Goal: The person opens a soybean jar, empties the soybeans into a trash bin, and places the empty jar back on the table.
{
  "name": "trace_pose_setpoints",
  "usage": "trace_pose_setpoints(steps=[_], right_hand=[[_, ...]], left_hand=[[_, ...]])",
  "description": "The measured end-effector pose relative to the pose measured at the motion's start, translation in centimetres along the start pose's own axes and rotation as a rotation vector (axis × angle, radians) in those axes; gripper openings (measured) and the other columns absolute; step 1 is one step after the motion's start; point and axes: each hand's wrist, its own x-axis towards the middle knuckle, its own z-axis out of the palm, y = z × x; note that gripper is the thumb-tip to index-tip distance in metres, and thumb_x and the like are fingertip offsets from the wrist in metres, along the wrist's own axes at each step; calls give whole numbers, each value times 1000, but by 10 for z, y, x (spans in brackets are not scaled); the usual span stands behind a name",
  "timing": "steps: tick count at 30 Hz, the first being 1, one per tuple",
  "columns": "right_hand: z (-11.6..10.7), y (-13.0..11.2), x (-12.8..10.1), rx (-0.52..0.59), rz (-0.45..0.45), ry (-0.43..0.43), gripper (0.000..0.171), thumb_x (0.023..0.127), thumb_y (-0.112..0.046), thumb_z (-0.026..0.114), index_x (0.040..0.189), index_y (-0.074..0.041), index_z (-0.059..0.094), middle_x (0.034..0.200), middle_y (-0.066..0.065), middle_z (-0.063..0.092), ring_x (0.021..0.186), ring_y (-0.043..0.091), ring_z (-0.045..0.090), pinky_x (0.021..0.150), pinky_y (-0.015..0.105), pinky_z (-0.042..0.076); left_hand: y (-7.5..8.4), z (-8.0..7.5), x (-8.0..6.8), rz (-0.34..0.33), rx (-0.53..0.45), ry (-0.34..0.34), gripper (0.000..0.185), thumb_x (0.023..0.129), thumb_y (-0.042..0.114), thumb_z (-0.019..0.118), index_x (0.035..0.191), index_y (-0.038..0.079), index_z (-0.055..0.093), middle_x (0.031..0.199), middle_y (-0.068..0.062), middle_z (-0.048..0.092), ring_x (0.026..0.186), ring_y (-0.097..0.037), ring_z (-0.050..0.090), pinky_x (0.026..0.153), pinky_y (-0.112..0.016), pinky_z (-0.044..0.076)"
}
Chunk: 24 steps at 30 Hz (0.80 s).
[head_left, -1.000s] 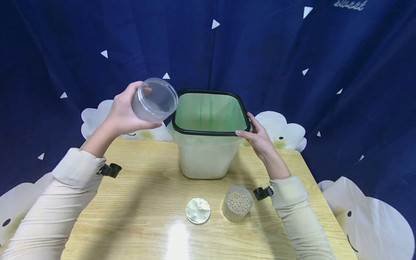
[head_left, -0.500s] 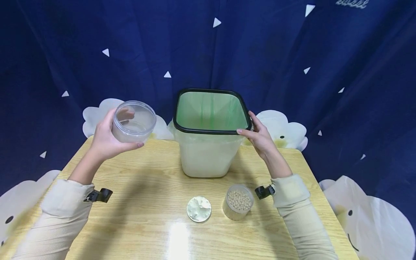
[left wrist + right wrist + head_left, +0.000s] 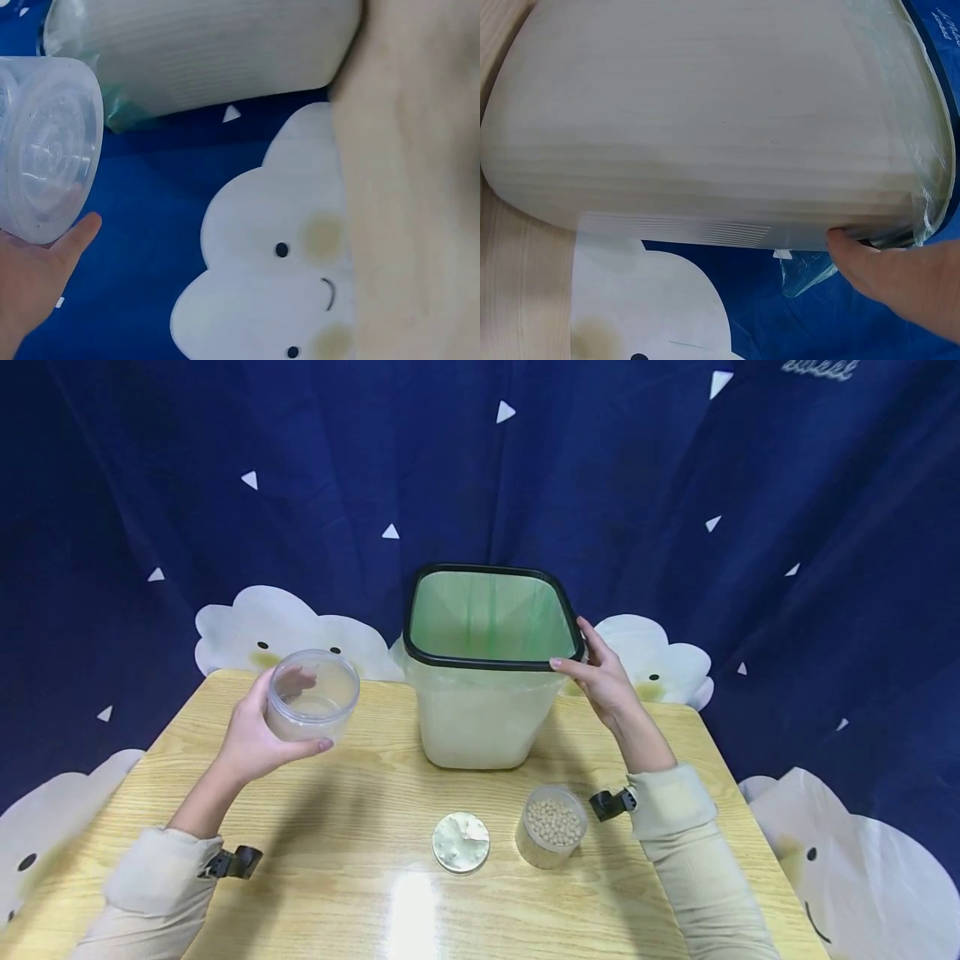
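Observation:
In the head view my left hand [image 3: 258,731] grips a clear plastic jar [image 3: 313,697], lidless and with nothing visible inside, above the left of the table. The left wrist view shows the jar's ringed base [image 3: 56,157], with a finger along its side. My right hand [image 3: 603,681] holds the right front corner of a white trash can [image 3: 480,722]. Its black rim [image 3: 480,663] clamps a pale green bag [image 3: 487,610] that lines the inside. From the right wrist, a fingertip [image 3: 844,244] shows against the can's wall near the rim.
A small clear tub of round beige pellets [image 3: 553,823] stands at the front right of the wooden table [image 3: 322,852]. Left of it lies a round silvery lid [image 3: 461,842]. A dark blue curtain [image 3: 330,460] with white cloud shapes hangs behind.
My left hand has carried the jar left and down, away from the trash can, and turned it more upright. The right hand stays on the rim.

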Motion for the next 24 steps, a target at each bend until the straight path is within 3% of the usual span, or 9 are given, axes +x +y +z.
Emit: trace_pose_setpoints(steps=[7,15,18,22,24], right_hand=[[0,0,0,5,-4,1,83,85,5,54,147,-16,4,152,8,6,133,22,22,106,31,24],[0,3,1,22,-6,-4,83,85,7,53,147,-15,3,152,8,6,134,24,19,106,30,24],[-1,3,1,22,-5,-4,83,85,7,53,147,-16,4,152,8,6,133,23,21,105,30,25],[0,3,1,14,-2,-2,82,85,6,53,147,-17,5,152,7,6,132,20,23,105,30,25],[0,2,1,16,-2,-1,82,85,6,53,147,-17,5,152,7,6,132,20,23,105,30,25]], left_hand=[[-6,11,-23,-37,-27,-46,87,48,-13,79,124,-10,39,110,-28,55,103,-5,49,89,-13,34],[-47,25,-52,-101,-80,-131,94,50,-4,84,131,1,37,115,-20,54,106,-17,50,92,-14,34],[-63,33,-63,-146,-83,-171,96,52,4,86,133,8,36,117,-14,55,108,-24,49,93,-22,35],[-76,43,-74,-209,-98,-223,96,53,11,87,133,8,35,118,-14,55,111,-32,48,92,-38,38],[-81,47,-79,-235,-102,-244,96,53,12,87,132,7,34,118,-15,55,110,-33,48,92,-38,38]])
